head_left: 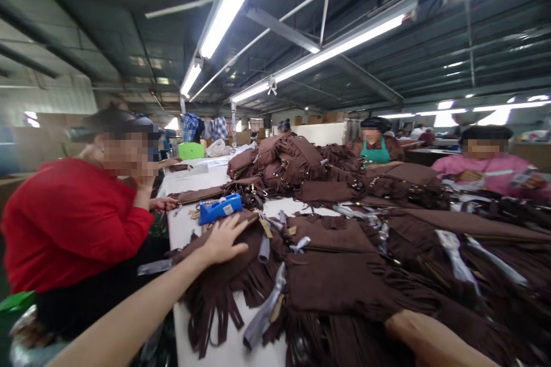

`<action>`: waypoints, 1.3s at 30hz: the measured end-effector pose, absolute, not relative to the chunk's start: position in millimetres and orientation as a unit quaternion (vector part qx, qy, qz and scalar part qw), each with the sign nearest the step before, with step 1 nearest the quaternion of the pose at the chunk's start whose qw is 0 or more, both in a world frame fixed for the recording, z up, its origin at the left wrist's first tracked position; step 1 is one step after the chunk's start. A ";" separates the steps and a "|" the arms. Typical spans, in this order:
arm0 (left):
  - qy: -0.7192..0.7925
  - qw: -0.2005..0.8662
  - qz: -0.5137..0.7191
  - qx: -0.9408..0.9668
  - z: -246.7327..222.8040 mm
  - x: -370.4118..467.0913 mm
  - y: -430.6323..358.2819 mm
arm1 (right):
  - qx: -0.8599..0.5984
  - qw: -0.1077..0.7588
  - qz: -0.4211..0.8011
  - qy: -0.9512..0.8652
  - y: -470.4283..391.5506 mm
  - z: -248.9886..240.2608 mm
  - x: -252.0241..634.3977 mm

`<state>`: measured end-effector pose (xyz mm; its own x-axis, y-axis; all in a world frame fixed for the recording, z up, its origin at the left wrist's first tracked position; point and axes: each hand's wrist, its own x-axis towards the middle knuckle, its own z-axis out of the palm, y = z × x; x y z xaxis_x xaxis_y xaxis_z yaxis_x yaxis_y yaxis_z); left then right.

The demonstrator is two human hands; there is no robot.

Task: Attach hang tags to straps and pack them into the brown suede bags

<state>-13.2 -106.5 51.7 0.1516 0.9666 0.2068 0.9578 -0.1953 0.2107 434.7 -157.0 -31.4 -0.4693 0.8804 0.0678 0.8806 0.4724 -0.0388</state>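
Observation:
Spread fingers of my left hand [224, 239] rest flat on a brown fringed bag [245, 261] at the table's left side. Just beyond that hand lies a blue tape dispenser [220, 209]. My right hand reaches in at the lower right; only the wrist [402, 324] shows, and its fingers are hidden beneath brown fringe. Nearest to it is another brown fringed bag [331, 284], lying flat in the middle. Grey plastic-wrapped strips [267, 309] and a tan tag [266, 227] lie between the two bags.
A large heap of brown fringed bags [286, 163] rises farther back on the white table [189, 321]. A person in red [81, 223] sits close by on the left. Across the table are a person in a green apron [375, 152] and one in pink [495, 172].

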 end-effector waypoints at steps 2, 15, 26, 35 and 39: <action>0.614 -0.075 0.074 0.782 12.5 2.4 -115.2 | -0.523 -0.027 0.003 -0.852 -163.6 -15.3 427.2; 0.614 -0.154 0.040 0.773 10.3 27.3 -111.7 | -0.505 0.051 0.060 -0.859 -235.8 54.5 413.5; 0.486 0.010 0.080 0.870 3.0 129.8 -166.4 | -0.477 0.023 0.094 -0.873 -286.6 -12.7 373.3; 0.386 0.021 0.044 0.921 43.0 158.4 -155.1 | -0.426 0.019 0.061 -0.903 -290.8 -1.9 388.3; 0.399 0.126 0.088 0.904 0.9 179.9 -159.9 | -0.402 -0.024 -0.013 -0.915 -274.2 -32.6 396.6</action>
<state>179.9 -159.9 0.9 0.6655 0.7442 0.0577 0.6998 -0.6490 0.2984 396.6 -274.2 -32.6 -0.6754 0.7367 -0.0332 0.7355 0.6762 0.0432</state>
